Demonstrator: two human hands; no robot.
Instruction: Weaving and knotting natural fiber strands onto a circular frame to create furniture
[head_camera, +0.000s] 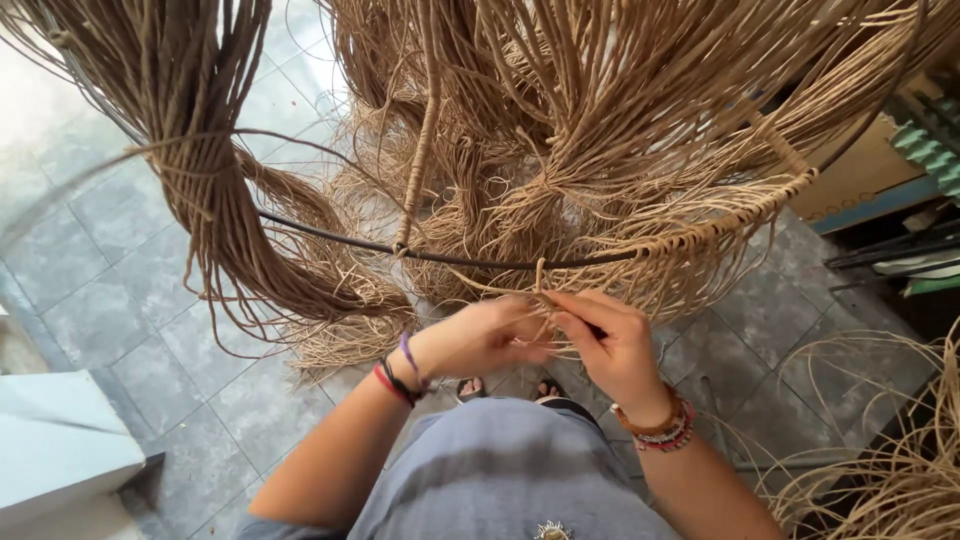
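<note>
While both hands meet at the picture's centre, the left hand (485, 338) and right hand (610, 345) pinch thin tan fibre strands (545, 300) between pressed fingertips. These strands hang from a dark metal hoop (480, 262) at twelve o'clock of the hands. They look light, pliant and slightly springy, best gripped close to the hoop. Grey floor tiles (120, 300) lie below.
</note>
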